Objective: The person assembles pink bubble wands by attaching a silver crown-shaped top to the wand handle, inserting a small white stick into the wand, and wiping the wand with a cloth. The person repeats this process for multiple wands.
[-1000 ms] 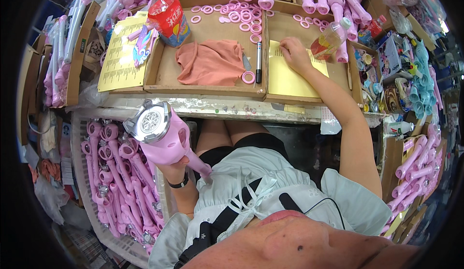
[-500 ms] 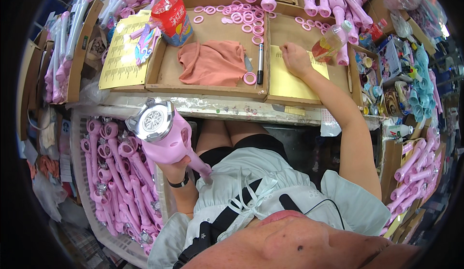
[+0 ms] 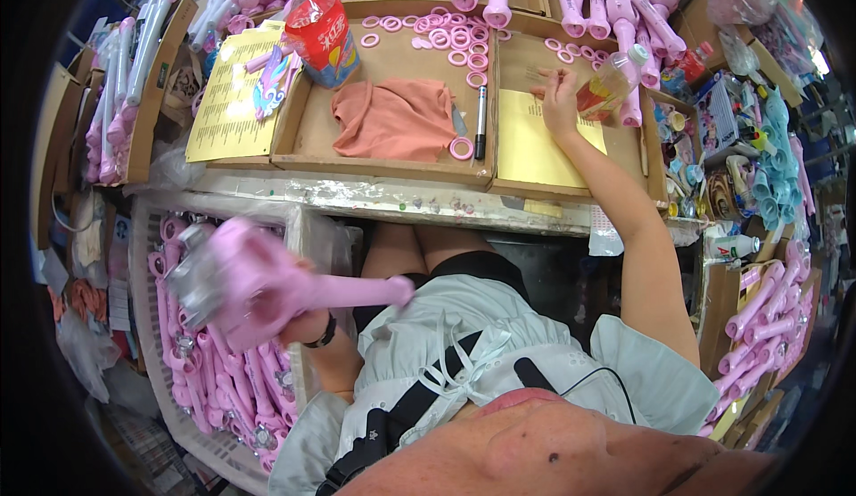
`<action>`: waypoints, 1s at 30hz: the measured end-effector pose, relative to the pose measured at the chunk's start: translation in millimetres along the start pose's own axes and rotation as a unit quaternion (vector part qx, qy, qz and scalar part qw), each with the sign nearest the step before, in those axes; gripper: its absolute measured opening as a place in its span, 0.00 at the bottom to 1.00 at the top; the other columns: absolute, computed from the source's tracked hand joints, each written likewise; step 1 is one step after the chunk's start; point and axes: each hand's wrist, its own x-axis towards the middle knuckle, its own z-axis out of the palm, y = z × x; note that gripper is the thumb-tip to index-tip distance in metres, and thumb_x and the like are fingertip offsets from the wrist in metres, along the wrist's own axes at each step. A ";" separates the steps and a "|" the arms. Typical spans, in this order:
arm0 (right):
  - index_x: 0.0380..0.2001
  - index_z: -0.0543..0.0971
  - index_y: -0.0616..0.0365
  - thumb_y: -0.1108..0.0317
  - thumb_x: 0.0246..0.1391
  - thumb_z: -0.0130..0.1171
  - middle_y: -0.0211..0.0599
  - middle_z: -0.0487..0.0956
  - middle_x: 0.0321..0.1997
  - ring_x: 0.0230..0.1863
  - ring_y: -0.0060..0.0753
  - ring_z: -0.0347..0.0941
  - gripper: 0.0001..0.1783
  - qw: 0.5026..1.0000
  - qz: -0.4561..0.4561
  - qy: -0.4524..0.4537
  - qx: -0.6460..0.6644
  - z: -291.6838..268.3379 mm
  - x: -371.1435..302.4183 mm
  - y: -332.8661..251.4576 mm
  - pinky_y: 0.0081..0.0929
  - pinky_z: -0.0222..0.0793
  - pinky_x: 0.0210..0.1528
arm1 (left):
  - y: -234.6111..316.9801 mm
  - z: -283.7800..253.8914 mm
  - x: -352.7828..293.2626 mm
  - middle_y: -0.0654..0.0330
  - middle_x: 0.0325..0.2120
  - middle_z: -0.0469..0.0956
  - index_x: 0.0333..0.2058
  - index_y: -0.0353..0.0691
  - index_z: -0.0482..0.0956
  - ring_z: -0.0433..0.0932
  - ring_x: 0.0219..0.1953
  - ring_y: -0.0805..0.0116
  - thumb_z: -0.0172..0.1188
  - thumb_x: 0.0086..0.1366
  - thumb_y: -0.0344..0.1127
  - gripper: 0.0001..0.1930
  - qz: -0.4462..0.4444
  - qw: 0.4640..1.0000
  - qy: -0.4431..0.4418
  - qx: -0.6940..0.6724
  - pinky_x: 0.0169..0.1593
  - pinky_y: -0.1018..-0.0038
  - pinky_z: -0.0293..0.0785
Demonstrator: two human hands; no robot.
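Note:
A pink toy wand (image 3: 254,291) with a large round head and a silver end is in my left hand (image 3: 308,322). My fingers close round the head's underside, and the handle points right, over my lap. The wand's head is blurred by motion above a grey plastic crate (image 3: 160,380) of similar pink wands (image 3: 227,371). My right hand (image 3: 560,103) is over a yellow sheet (image 3: 539,148) in a cardboard tray, next to a bottle with a colourful label (image 3: 611,86). Its fingers are bent together at the tips; what they hold, if anything, is too small to make out.
Pink rings (image 3: 455,37), an orange cloth (image 3: 392,117) and a black-and-white marker (image 3: 481,126) lie in the cardboard tray (image 3: 383,168). A red-capped bottle (image 3: 321,37) stands beside another yellow sheet (image 3: 223,103). More pink wands (image 3: 767,300) are stacked at the right.
My left hand has swung the wand down and left, turning its silver end away to the left. My right hand has lifted slightly and moved right, its fingers now pointing upward.

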 end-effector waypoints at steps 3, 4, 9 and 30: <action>0.43 0.61 0.62 0.60 0.64 0.42 0.41 0.74 0.39 0.29 0.30 0.78 0.15 1.000 -0.004 -0.002 -0.031 -0.6 -1.0 4.8 0.23 0.71 0.30 | -11.0 26.6 6.2 0.42 0.65 0.41 0.63 0.32 0.34 0.58 0.62 0.56 0.68 0.45 0.54 0.60 0.253 0.720 0.046 0.644 0.64 0.51 0.50; 0.44 0.61 0.62 0.60 0.63 0.43 0.41 0.74 0.41 0.30 0.28 0.78 0.16 0.999 -0.011 -0.001 -0.043 -0.8 -1.7 6.7 0.21 0.72 0.30 | -12.3 30.7 4.9 0.45 0.64 0.46 0.64 0.36 0.40 0.54 0.63 0.51 0.70 0.45 0.52 0.57 0.225 0.712 0.114 0.655 0.65 0.48 0.44; 0.47 0.64 0.60 0.63 0.60 0.49 0.42 0.72 0.45 0.38 0.30 0.74 0.16 0.993 -0.044 -0.015 -0.107 -6.7 1.4 1.8 0.24 0.69 0.39 | -4.5 13.4 -17.6 0.51 0.58 0.61 0.59 0.40 0.55 0.53 0.63 0.44 0.63 0.54 0.50 0.39 0.106 0.811 0.283 0.501 0.63 0.45 0.50; 0.32 0.70 0.60 0.76 0.52 0.60 0.25 0.73 0.26 0.23 0.08 0.64 0.07 0.950 0.083 -0.183 0.239 30.1 -169.8 -250.7 0.08 0.58 0.24 | -40.5 -11.9 -32.4 0.48 0.54 0.62 0.60 0.45 0.53 0.57 0.62 0.45 0.62 0.57 0.47 0.37 0.104 0.741 0.200 0.633 0.63 0.49 0.53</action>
